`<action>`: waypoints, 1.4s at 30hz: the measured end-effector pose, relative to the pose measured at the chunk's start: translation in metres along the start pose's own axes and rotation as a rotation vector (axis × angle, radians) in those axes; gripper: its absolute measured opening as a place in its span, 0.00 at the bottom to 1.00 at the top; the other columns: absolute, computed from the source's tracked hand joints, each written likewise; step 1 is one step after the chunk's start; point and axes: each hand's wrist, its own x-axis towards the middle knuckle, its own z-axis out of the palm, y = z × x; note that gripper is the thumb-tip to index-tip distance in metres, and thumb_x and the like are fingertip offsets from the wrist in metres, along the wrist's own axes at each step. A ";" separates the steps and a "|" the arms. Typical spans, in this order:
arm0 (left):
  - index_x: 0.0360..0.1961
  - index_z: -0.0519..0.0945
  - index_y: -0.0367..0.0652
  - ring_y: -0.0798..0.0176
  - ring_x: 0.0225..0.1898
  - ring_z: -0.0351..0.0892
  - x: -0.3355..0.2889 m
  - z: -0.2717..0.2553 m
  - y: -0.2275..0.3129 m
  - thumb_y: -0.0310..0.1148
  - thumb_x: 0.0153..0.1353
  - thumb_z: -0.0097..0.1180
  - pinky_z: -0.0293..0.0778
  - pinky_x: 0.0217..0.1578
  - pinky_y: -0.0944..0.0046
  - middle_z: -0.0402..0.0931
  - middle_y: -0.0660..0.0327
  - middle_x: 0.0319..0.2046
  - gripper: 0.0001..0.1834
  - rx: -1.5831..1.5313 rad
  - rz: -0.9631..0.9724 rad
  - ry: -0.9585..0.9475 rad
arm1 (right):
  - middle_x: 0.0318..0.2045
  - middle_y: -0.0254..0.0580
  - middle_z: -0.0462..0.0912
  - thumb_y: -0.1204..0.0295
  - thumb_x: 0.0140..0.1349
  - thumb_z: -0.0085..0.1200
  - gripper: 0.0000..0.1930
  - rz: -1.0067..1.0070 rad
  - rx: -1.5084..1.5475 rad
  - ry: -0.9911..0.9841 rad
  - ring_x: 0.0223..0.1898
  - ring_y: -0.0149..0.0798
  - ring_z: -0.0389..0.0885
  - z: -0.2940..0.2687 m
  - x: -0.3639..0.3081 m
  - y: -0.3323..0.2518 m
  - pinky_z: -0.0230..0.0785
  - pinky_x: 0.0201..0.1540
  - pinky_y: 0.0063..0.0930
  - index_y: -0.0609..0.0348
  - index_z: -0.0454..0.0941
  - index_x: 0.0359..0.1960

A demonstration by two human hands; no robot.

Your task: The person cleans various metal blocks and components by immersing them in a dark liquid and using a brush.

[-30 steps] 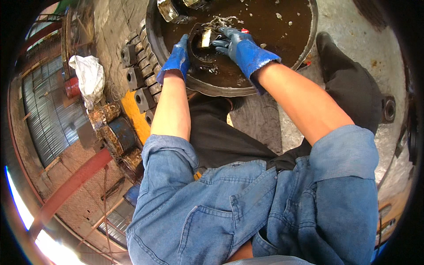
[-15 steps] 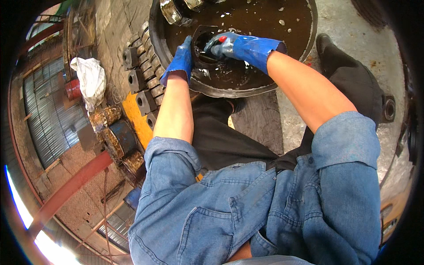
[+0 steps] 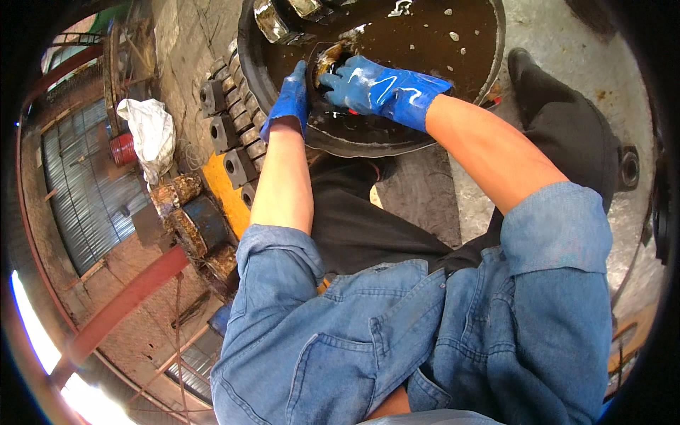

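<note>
My left hand (image 3: 292,92), in a blue rubber glove, grips the left side of a dark, wet metal block (image 3: 312,62) at the near left of a black basin (image 3: 249,67). The block has an opening with a shiny yellow-brown inner wall. My right hand (image 3: 363,83), gloved the same way, lies over that opening with its fingers bent and its back turned up. A small red piece (image 3: 353,111) shows beneath the palm; the rest of what it belongs to is hidden. Brown liquid (image 3: 418,42) with pale flecks of foam fills the basin.
Metal parts (image 3: 273,21) stand in the basin's far left. Left of it are rows of ring-shaped parts (image 3: 241,106) and dark blocks with round holes (image 3: 225,132). A white bag (image 3: 147,134) and rusty cylinders (image 3: 198,223) lie farther left. My dark-trousered legs flank the basin.
My right hand has turned over, so the red piece has gone from above the fingers to under the palm. The block's yellow-brown inner wall has come into sight. My left hand keeps its grip.
</note>
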 end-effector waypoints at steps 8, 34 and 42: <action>0.64 0.84 0.40 0.51 0.56 0.82 0.027 -0.006 -0.028 0.59 0.78 0.46 0.74 0.62 0.53 0.86 0.53 0.57 0.34 -0.394 -0.090 -0.042 | 0.68 0.49 0.79 0.66 0.67 0.60 0.24 0.362 0.249 -0.161 0.61 0.53 0.86 -0.031 0.013 -0.008 0.79 0.61 0.49 0.38 0.80 0.66; 0.74 0.73 0.44 0.52 0.68 0.78 0.011 -0.019 -0.021 0.16 0.74 0.49 0.71 0.69 0.53 0.79 0.47 0.68 0.29 0.765 0.331 0.027 | 0.50 0.50 0.88 0.66 0.76 0.56 0.13 1.208 2.502 0.852 0.45 0.57 0.91 0.047 0.013 0.012 0.86 0.46 0.58 0.54 0.81 0.57; 0.76 0.71 0.44 0.52 0.69 0.78 0.007 -0.020 -0.024 0.21 0.78 0.42 0.69 0.71 0.53 0.79 0.45 0.67 0.27 0.714 0.330 0.022 | 0.53 0.44 0.90 0.67 0.76 0.50 0.16 1.055 2.365 0.528 0.39 0.48 0.93 0.041 0.025 0.026 0.87 0.42 0.48 0.54 0.84 0.59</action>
